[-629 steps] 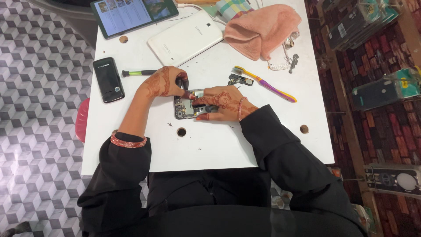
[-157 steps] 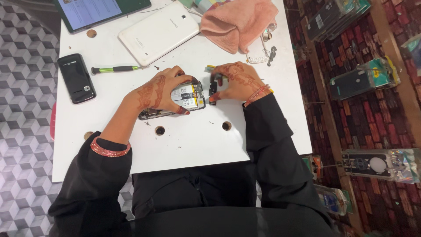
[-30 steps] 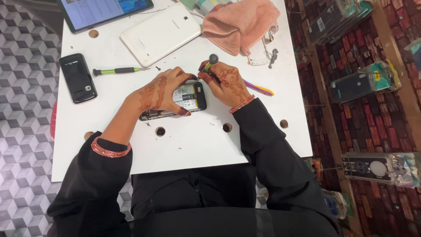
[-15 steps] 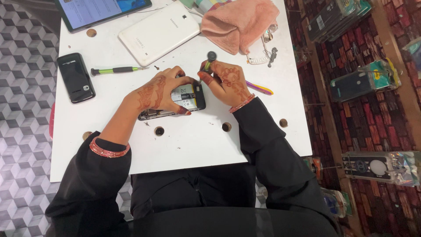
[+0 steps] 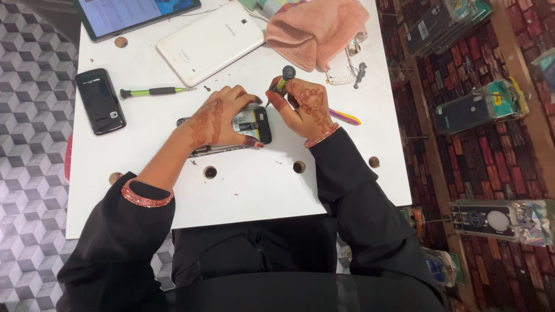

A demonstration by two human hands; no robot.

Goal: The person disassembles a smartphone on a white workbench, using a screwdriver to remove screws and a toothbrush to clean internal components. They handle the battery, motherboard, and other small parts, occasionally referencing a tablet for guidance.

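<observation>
At the centre of the frame the left hand (image 5: 217, 118) lies flat over an opened phone (image 5: 250, 124), pinning it to the white table (image 5: 248, 190). Just right of it, the right hand (image 5: 306, 107) is closed around a small screwdriver (image 5: 283, 78), held upright with its tip apparently at the phone's upper edge, though the fingers hide the contact.

Bare smooth tabletop lies below the hands, broken by small round holes, down to the near edge. Upper left holds a green-handled screwdriver (image 5: 151, 91), a glossy black phone (image 5: 100, 101) and a white tablet (image 5: 211, 40). A soft, crumpled pink cloth (image 5: 315, 29) sits at upper right.
</observation>
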